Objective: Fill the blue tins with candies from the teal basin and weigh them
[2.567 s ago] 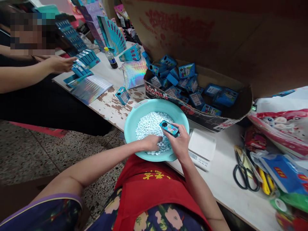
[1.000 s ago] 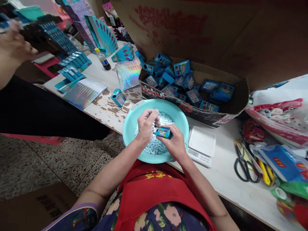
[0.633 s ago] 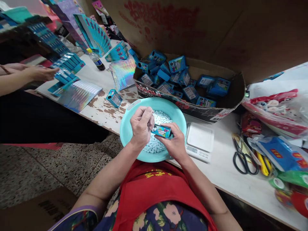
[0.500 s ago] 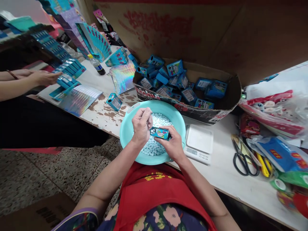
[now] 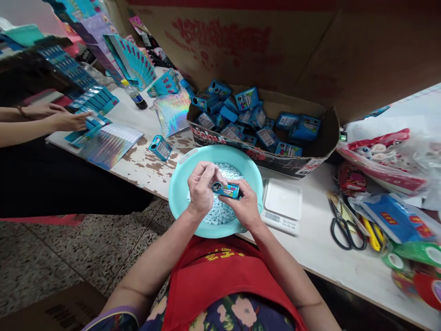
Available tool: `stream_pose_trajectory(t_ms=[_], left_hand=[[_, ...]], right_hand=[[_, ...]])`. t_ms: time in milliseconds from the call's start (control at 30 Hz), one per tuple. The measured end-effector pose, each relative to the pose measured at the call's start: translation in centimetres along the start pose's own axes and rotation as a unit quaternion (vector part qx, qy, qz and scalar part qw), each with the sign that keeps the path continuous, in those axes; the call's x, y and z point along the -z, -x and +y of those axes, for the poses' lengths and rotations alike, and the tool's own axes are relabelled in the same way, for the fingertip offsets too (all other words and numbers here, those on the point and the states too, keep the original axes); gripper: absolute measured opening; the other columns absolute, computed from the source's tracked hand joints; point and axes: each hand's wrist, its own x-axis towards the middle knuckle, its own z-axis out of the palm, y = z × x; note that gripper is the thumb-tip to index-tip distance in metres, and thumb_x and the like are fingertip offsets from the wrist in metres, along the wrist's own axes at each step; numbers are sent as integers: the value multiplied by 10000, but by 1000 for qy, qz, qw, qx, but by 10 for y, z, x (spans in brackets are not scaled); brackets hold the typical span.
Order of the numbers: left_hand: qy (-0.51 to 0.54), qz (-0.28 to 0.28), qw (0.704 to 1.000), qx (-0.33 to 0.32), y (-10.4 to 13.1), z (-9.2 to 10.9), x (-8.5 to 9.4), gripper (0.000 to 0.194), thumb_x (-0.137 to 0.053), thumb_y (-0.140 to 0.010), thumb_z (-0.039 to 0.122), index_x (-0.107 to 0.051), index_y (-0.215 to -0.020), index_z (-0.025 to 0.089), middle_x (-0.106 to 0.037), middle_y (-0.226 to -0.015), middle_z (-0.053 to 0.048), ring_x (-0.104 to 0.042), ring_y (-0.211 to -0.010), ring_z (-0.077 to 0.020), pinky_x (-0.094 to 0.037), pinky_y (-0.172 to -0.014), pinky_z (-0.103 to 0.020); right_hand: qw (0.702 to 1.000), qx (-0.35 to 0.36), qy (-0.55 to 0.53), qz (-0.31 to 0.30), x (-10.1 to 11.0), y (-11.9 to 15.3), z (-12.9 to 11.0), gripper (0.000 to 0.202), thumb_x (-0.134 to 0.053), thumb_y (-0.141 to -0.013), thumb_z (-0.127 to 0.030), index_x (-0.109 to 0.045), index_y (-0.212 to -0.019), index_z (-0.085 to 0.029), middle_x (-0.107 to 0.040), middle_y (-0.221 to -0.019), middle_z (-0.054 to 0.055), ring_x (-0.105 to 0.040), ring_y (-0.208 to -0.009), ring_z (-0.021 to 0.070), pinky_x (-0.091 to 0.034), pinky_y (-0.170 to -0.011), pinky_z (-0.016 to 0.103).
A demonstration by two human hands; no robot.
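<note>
My right hand (image 5: 246,206) grips a small blue candy tin (image 5: 228,190) by its right end, above a turquoise basin (image 5: 179,193). The tin's round opening faces left and looks dark. Close by that opening is my left hand (image 5: 201,187), its fingers curled closed with the fingertips beside the tin; what they hold, if anything, is hidden. Under both hands the basin contains many small pale-blue candies (image 5: 220,214). Another blue tin (image 5: 160,147) stands on the table left of the basin.
Behind the basin sits an open cardboard box (image 5: 317,163) of blue tins. To the right are a white scale (image 5: 283,202), black scissors (image 5: 346,230) and a yellow cutter (image 5: 374,233). At left a co-worker's hands (image 5: 65,118) handle blue packs near a dark bottle (image 5: 136,96).
My left hand's fingers have shifted down toward the tin's opening. White candies showed in the opening before; now it looks dark. The co-worker's hands have moved a little and hold a pack.
</note>
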Motion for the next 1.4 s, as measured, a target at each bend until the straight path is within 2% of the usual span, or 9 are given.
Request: stream_pose_trajectory(t_ms=[167, 233, 367, 467, 600, 800, 1067, 1300, 1400], left_hand=[[-87, 32, 996, -15, -10, 3, 26, 217, -530, -877, 425, -533, -826, 214, -543, -599, 39, -581, -548, -129, -515, -623, -286], [-249, -56, 966, 30, -9, -2, 42, 238, -516, -876, 452, -564, -904, 221, -624, -741, -4, -633, -723, -173, -528, -753, -349], [-602, -351, 710, 99, 5, -17, 58, 384, -557, -851, 422, -594, -1192, 249, -617, -1247, -105, -491, -1223, -332, -297, -1060, -605], [-680, -422, 592, 97, 16, -28, 55, 478, -478, -906, 392, -494, -1361, 247, -547, -1362, -127, -442, -1272, -364, -226, -1059, -672], [-722, -411, 553, 58, 17, -34, 54, 473, -417, -942, 371, -479, -1385, 217, -543, -1363, -139, -465, -1254, -356, -195, -1083, -658], [-698, -476, 526, 95, 18, -33, 61, 508, -464, -899, 334, -480, -1385, 190, -530, -1311, -165, -538, -1162, -338, -437, -936, -448], [-606, -520, 591, 117, 9, -41, 68, 205, -506, -833, 291, -652, -948, 204, -657, -943, -69, -618, -855, -239, -430, -756, -309], [-343, -272, 854, 281, -15, -9, 78, 237, -717, -727, 369, -649, -887, 208, -577, -632, 6, -507, -550, -129, -368, -488, -216], [-167, -149, 922, 317, -18, -6, 79, 258, -678, -767, 395, -651, -914, 184, -600, -664, -16, -484, -493, -103, -342, -401, -188]], right_hand=[[986, -91, -137, -1, 37, 4, 2, 460, -856, -570, -342, -663, -975, -240, -705, -907, 12, -677, -798, 210, -556, -753, 366], [981, -84, -165, 53, 68, 7, 5, 477, -856, -568, -359, -659, -988, -246, -712, -905, 14, -680, -780, 207, -562, -727, 358], [972, -32, -76, 218, 125, 9, 22, 476, -865, -571, -318, -669, -997, -237, -708, -911, 15, -666, -805, 191, -548, -754, 344], [962, -42, 3, 271, 145, 11, 46, 495, -878, -535, -332, -679, -968, -200, -707, -905, 29, -660, -820, 202, -538, -795, 374], [957, -80, 21, 278, 151, 15, 71, 539, -858, -558, -386, -661, -1009, -166, -703, -967, 69, -657, -905, 233, -522, -857, 413], [949, -2, -5, 315, 175, 34, 72, 699, -813, -659, -373, -511, -1270, -217, -541, -1350, 122, -554, -1204, 226, -426, -1037, 434], [901, -55, 13, 431, 203, 90, 74, 416, -776, -714, -365, -646, -1054, -163, -681, -1054, 86, -651, -968, 189, -499, -942, 417], [896, -80, 31, 436, 212, 109, 78, 372, -783, -704, -367, -671, -992, -160, -699, -977, 71, -659, -945, 194, -510, -926, 418], [907, -81, 14, 414, 208, 100, 80, 361, -776, -718, -360, -668, -1001, -165, -700, -993, 74, -657, -938, 188, -503, -938, 420]])
